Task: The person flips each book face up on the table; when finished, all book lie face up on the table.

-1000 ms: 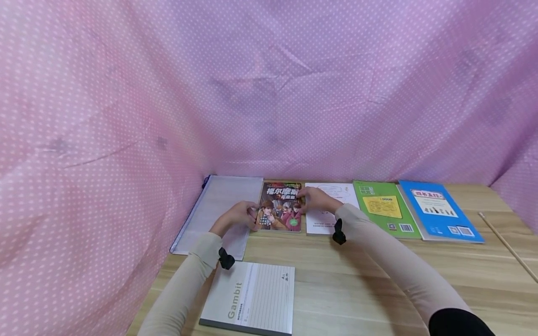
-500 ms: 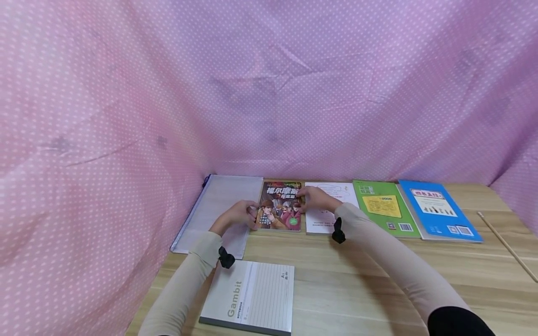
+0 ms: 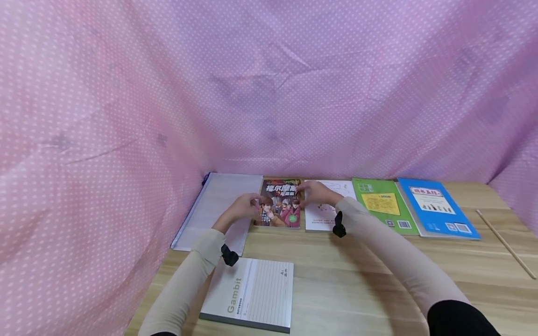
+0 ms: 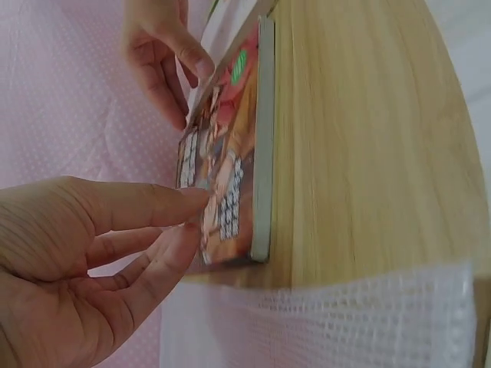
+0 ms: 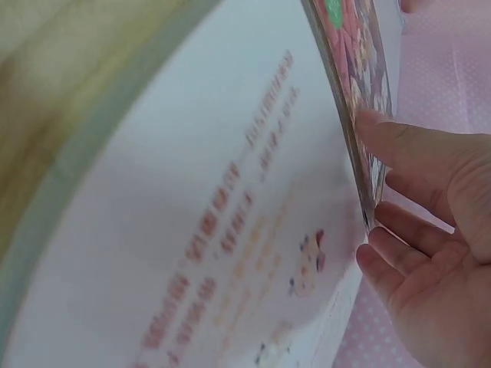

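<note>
A small comic-style book (image 3: 279, 210) with a dark, colourful cover lies flat in the back row on the table. At its left edge is my left hand (image 3: 241, 207), thumb and fingers spread apart and overlapping the cover's corner in the left wrist view. My right hand (image 3: 317, 193) reaches over a white book (image 3: 321, 224) to the opposite edge. In the right wrist view its thumb (image 5: 383, 130) lies at the cover's edge, with the loosely bent fingers (image 5: 406, 238) along the side.
A white mesh zip pouch (image 3: 201, 214) lies at the left, with a Gambit notebook (image 3: 260, 298) nearer the front. A green book (image 3: 374, 186), a blue book (image 3: 456, 207) and a thin stick (image 3: 504, 242) are to the right. Pink dotted cloth (image 3: 294, 93) hangs behind.
My left hand has lifted slightly and loosened from the book's left edge, showing more of its lower corner. The right hand stays at the right edge. The whole view has shifted slightly.
</note>
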Available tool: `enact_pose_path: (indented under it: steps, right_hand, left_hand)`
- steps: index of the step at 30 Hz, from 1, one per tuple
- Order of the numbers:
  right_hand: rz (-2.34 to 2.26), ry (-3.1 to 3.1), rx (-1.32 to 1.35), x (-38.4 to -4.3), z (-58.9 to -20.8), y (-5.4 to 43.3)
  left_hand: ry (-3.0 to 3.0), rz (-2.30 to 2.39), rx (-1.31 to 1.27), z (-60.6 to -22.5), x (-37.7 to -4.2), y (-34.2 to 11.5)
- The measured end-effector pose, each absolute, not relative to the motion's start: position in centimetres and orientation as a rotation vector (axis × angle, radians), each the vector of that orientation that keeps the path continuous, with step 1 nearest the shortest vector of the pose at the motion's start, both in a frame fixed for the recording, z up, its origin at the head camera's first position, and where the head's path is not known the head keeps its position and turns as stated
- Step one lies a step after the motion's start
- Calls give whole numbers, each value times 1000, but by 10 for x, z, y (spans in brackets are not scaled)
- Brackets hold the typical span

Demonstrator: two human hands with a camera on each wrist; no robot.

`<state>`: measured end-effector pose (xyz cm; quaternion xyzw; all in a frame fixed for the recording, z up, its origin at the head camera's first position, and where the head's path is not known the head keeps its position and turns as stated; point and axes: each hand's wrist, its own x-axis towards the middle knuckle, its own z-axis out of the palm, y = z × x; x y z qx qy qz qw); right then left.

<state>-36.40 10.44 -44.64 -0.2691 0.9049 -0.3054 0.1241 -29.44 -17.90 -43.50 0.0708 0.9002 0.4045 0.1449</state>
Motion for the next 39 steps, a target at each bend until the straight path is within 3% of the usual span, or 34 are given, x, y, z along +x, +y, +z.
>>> enact_pose_path:
  steps: [24, 39]
  right_hand:
    - [-894, 2648, -705, -379, -427, 190]
    - [-900, 2695, -614, -368, -433, 232]
  left_hand:
    - [2455, 1247, 509, -445, -293, -92]
    - [2451, 1274, 540, -464, -292, -70]
